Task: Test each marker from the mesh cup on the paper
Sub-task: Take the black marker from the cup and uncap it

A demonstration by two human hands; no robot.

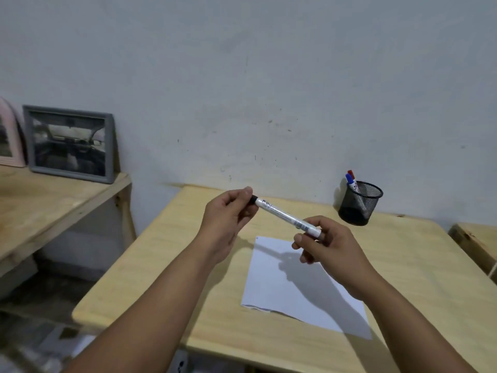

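Note:
A white-barrelled marker (282, 214) with a black cap is held level above the wooden table (166, 265), between both hands. My left hand (228, 219) pinches its black cap end. My right hand (325, 246) grips the other end of the barrel. Below them lies a white sheet of paper (271, 286), partly in the hands' shadow. The black mesh cup (360, 203) stands at the table's far right, with a red-capped and a blue-capped marker (351, 180) sticking out of it.
A grey picture frame (71, 144) and a pink frame (9, 138) lean against the wall on a wooden shelf (53, 200) to the left. Another wooden surface (478, 243) sits at the right edge. The wall runs close behind the table.

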